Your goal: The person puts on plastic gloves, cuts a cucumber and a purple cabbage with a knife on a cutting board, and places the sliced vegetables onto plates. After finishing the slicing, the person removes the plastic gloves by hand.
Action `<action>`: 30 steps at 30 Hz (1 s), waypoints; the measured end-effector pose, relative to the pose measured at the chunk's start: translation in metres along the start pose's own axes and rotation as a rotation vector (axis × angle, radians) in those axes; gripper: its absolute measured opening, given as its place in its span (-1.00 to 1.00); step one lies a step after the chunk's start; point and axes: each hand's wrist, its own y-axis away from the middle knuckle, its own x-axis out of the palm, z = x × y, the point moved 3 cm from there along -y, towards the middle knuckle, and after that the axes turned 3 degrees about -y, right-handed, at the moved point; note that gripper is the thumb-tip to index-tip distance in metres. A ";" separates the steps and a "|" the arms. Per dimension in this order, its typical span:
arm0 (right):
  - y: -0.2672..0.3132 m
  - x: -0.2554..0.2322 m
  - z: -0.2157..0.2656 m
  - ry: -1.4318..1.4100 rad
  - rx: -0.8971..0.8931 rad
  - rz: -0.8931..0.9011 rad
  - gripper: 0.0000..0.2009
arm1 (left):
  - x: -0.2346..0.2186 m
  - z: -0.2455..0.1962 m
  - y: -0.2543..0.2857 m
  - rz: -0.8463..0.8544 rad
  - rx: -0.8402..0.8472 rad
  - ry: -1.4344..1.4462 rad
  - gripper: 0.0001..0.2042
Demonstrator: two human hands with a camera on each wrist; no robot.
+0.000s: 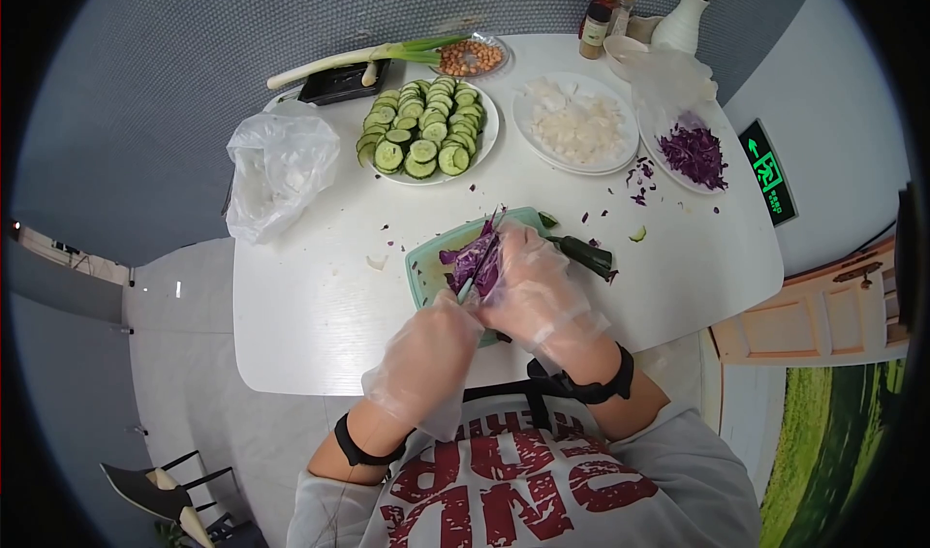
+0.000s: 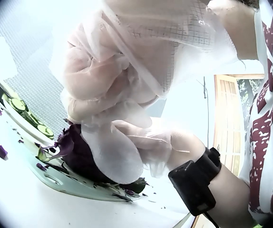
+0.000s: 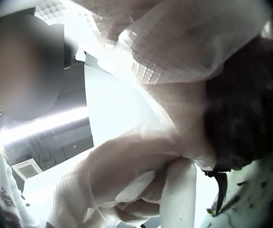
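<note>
Over the pale green cutting board [image 1: 415,275], my left hand [image 1: 426,354], in a clear plastic glove, grips a knife by its light handle [image 1: 466,289]. The dark blade slants away across a piece of red cabbage [image 1: 470,257]. My right hand [image 1: 533,286], gloved too, holds the cabbage from the right, fingers bent over it. From the left wrist, the curled left hand [image 2: 103,71] is above the dark cabbage [image 2: 79,152]. The right wrist view has the cabbage [image 3: 248,104] large and blurred beside the right hand [image 3: 184,42].
Behind the board stand a plate of cucumber slices [image 1: 491,126], a plate of white chopped pieces [image 1: 572,126] and shredded red cabbage [image 1: 693,156]. A plastic bag [image 1: 281,170] lies left. A dark green cucumber piece [image 1: 586,254] is right of the board, among scattered scraps.
</note>
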 end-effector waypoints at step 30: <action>-0.002 -0.003 -0.003 0.054 -0.123 0.000 -0.34 | 0.001 0.005 0.003 0.029 0.080 -0.056 -0.75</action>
